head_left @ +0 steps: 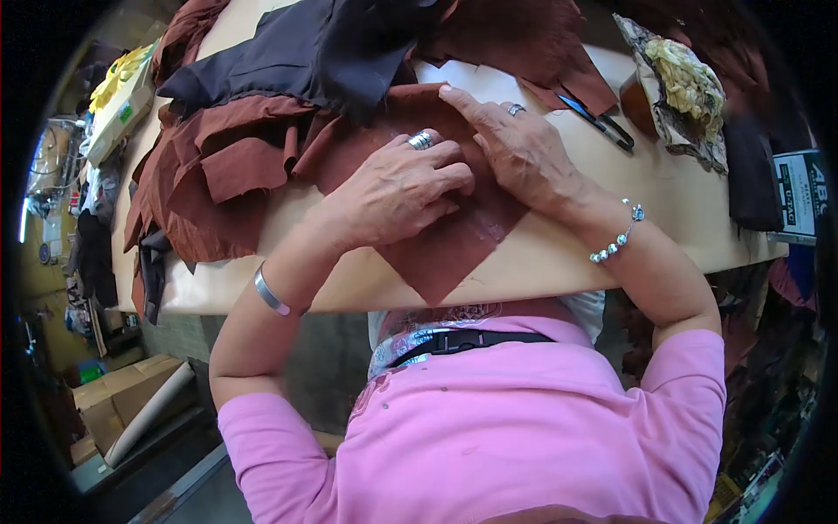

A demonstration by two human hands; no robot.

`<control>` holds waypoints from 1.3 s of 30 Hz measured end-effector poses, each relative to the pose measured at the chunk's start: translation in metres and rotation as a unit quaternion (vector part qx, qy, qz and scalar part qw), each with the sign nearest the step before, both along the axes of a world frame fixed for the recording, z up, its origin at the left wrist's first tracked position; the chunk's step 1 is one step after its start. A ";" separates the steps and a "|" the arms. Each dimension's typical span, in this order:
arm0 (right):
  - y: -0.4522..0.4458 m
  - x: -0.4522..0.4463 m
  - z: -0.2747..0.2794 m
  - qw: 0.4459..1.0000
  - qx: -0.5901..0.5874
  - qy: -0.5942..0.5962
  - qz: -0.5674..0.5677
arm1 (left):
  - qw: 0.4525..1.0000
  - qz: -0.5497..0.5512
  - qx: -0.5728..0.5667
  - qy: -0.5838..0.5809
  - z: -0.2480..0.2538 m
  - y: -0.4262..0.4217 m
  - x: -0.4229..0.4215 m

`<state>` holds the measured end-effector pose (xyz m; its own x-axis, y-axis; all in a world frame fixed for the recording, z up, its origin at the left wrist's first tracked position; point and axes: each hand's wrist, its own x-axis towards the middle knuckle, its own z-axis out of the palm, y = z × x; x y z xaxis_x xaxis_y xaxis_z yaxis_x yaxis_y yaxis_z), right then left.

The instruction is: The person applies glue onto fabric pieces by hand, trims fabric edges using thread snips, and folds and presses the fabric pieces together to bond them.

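A reddish-brown piece of cloth [436, 262] lies on the tan tabletop, one pointed corner toward my body. Faint pale marks show on its right part. My left hand [397, 188], with a wide ring, rests on the middle of this cloth. Its fingers are curled in, and whatever they may hold is hidden. Over the cloth's upper right edge lies my right hand [524, 148], its index finger stretched out and its tip pressing near the top corner. More crumpled brown cloth [231, 166] sits left of my hands, and a black cloth [288, 57] is heaped above it.
A slim black-and-blue tool [598, 120] lies right of my right hand, partly against brown cloth [532, 44]. Farther right stands a brown container with a patterned pad and pale crumpled material [685, 79]. The table's near edge [349, 301] runs before my waist. Cardboard boxes [131, 393] sit lower left.
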<state>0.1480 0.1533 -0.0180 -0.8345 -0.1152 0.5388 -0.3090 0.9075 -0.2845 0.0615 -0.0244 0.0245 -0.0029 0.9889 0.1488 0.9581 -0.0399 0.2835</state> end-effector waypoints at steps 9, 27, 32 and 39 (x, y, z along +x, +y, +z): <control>0.002 0.002 0.010 0.999 0.010 -0.028 0.019 | 0.992 -0.029 -0.121 -0.018 0.014 0.020 -0.010; 0.002 -0.001 0.003 1.000 0.001 -0.008 0.005 | 0.996 -0.070 -0.046 0.016 0.009 0.020 0.001; 0.004 -0.003 -0.001 1.000 -0.011 0.021 0.015 | 0.995 -0.080 -0.031 0.043 0.015 0.020 0.007; 0.003 -0.002 0.000 1.000 -0.006 0.019 0.005 | 0.996 -0.067 -0.030 0.048 0.010 0.016 0.004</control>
